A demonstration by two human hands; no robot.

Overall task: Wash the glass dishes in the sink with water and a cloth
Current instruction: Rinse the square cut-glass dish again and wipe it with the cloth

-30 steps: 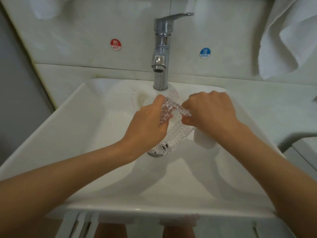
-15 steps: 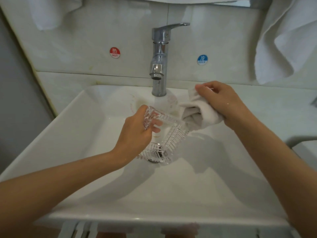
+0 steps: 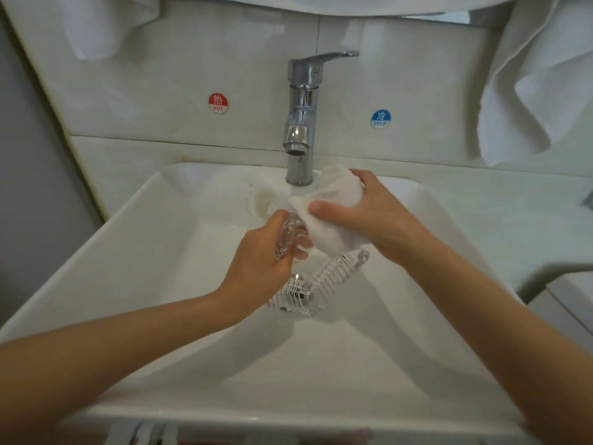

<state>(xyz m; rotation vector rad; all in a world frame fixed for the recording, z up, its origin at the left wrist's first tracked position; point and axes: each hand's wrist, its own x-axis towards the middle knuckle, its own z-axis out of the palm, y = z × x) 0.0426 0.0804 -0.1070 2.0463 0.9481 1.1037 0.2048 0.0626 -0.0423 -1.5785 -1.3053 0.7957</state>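
We hold the ribbed glass dish [image 3: 313, 285] tilted, low in the middle of the white sink [image 3: 154, 252], with our left hand [image 3: 260, 264] gripping its upper rim. Our right hand [image 3: 372, 220] clutches a bunched white cloth [image 3: 330, 216], which touches the dish's upper part. The chrome tap [image 3: 300, 123] stands just behind, between a red HOT sticker [image 3: 218, 103] and a blue COLD sticker [image 3: 381, 119].

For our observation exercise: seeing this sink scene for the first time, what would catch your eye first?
First, the middle of the white sink: the left hand grips the rim of a tilted ribbed glass dish while the right hand holds a white cloth against it. Behind them stands a chrome tap, flanked by a red HOT sticker on its left and a blue COLD sticker on its right.
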